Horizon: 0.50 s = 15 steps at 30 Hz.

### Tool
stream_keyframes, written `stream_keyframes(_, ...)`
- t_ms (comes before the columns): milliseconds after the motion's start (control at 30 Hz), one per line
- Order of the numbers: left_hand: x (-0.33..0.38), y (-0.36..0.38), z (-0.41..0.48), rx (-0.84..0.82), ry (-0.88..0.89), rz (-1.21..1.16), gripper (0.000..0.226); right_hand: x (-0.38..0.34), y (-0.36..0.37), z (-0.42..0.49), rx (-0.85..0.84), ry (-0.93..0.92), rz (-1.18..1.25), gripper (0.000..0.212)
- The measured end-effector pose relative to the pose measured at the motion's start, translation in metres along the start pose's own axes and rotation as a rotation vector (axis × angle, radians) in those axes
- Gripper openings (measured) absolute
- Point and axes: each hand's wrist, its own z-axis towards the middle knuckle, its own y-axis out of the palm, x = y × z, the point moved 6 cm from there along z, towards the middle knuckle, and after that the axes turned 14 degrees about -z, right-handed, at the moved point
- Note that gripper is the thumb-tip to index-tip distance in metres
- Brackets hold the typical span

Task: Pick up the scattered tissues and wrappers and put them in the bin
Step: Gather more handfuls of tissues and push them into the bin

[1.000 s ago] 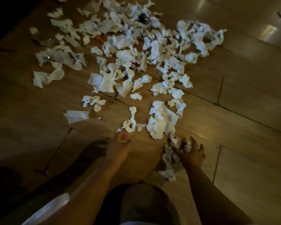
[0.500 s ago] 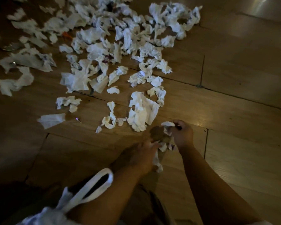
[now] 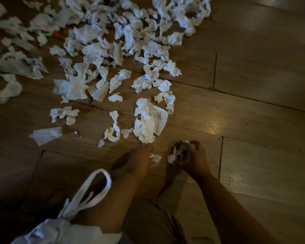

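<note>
Many crumpled white tissues (image 3: 99, 55) lie scattered across the wooden floor, reaching from the far left to the middle. The nearest big tissue (image 3: 149, 120) lies just ahead of my hands. My right hand (image 3: 192, 157) grips a wad of crumpled tissues (image 3: 176, 154) low over the floor. My left hand (image 3: 139, 161) is close beside it, fingertips at a small tissue scrap (image 3: 155, 157); the dim light hides whether it pinches the scrap. A white plastic bag (image 3: 63, 229) hangs at my left forearm, its handle loop (image 3: 97, 185) standing up.
A tiny shiny wrapper scrap (image 3: 77, 133) and a flat tissue (image 3: 46, 135) lie to the left of my hands. An orange bit (image 3: 57, 35) shows among the far tissues. My knee (image 3: 153, 224) is below the hands. Bare floorboards (image 3: 253, 103) stretch to the right.
My hands have drawn apart; the right hand has bunched its tissues into a tighter wad. The long strands that hung between the hands are gone, and a small scrap sits by the left fingertips.
</note>
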Motion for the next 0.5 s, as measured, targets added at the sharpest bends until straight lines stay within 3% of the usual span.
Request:
stream_keyframes(67,0.011,-0.007,-0.005,0.023,0.132,0.018,0.05,-0.002,0.01,-0.003,0.033,-0.024,-0.004,0.051)
stream_keyframes(167,0.035,0.018,-0.007,-0.099,0.278,-0.068,0.064,0.004,0.013,-0.002,-0.003,0.135,0.263,0.028)
stream_keyframes(300,0.055,0.045,-0.001,-0.145,0.204,-0.059,0.074,0.009,0.008,0.0,-0.004,0.118,0.305,0.016)
stream_keyframes(400,0.048,0.026,0.005,-0.033,0.179,-0.205,0.051,0.011,-0.004,0.008,0.08,0.111,0.222,0.017)
stream_keyframes(500,0.012,-0.026,0.004,0.264,0.1,-0.269,0.026,-0.009,-0.033,0.019,0.268,0.056,0.221,0.013)
